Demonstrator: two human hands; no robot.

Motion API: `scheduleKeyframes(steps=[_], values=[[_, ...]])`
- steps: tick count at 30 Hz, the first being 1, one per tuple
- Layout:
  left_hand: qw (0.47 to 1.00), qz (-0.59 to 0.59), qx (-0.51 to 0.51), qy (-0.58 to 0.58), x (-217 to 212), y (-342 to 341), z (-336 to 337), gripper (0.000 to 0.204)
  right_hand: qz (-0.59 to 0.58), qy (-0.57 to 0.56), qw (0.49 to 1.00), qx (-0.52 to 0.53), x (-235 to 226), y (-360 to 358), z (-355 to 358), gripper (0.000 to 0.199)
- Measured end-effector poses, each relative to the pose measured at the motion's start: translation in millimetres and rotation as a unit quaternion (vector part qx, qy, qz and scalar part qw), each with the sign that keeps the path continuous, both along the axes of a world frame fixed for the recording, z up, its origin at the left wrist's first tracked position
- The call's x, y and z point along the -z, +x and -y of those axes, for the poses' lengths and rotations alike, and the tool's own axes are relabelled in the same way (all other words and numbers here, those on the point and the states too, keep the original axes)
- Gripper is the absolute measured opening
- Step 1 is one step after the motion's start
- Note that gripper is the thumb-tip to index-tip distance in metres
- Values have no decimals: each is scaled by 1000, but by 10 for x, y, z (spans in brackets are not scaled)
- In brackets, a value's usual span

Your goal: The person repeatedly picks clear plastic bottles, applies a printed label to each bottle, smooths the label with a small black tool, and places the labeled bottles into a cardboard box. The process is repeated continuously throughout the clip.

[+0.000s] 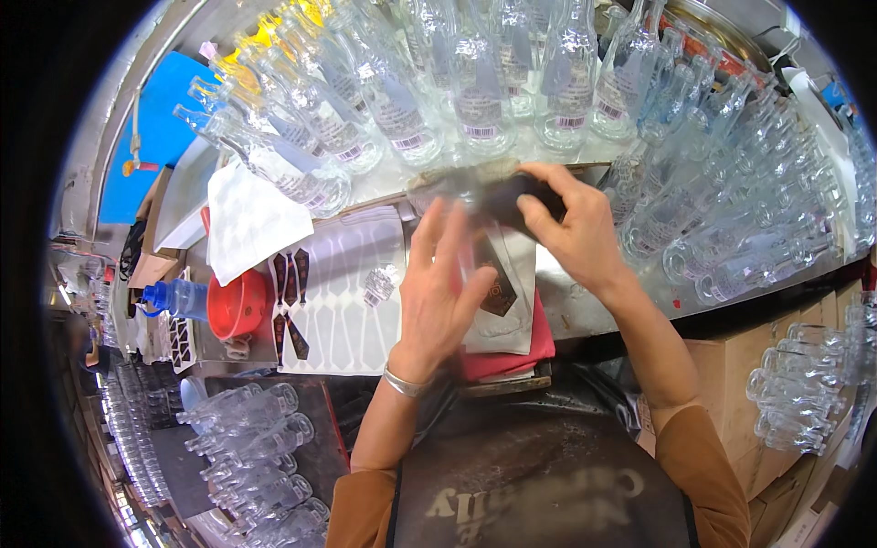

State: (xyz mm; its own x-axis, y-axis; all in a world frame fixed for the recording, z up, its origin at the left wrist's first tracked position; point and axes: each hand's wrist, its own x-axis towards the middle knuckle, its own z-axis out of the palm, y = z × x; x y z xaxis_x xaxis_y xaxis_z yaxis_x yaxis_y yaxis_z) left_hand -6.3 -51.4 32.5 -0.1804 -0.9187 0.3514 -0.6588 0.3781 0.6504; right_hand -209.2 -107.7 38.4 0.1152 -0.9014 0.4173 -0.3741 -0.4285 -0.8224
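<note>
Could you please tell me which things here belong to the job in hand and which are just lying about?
Likely part of the job:
blurred dark thing, held in the right hand
tie-shaped label, near the left hand
label sheet
labelled glass bottles

Apparently just lying about:
red bowl
blue-capped bottle
brown boxes

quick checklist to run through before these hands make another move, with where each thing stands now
1. Right hand has a grip on the dark item: ok, thumb and fingers close on it.
2. Left hand clear of that item: cannot tell, the fingertips are blurred.
3. Dark tie-shaped label between the forearms lies flat: cannot tell.
4. Tie-shaped labels left on the backing sheet: ok, a few at its left side.
5. Ample room beyond the hands: not ok, clear glass bottles seem close.
</note>
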Motion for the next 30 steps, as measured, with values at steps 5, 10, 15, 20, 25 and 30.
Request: scheduleKeyframes(steps=[5,10,15,20,25,30], values=[[997,69,-3,-28,21,12,86,59,49,59,997,28,-30,-108,18,31],[1000,-8,-1,6,26,-22,90,57,196,169,966,-15,192,-216,-68,29],[1000,-13,-7,-22,60,-35,89,56,225,229,947,-26,254,-241,-175,29],[999,-48,-7,5,42,-21,64,57,245,224,943,-31,287,-210,-177,29],[991,-129,23,25,83,127,-89,74,97,95,990,-42,17,-42,-2,27],[993,-60,54,81,138,235,-443,109,-155,0,984,-81,-445,197,413,26]])
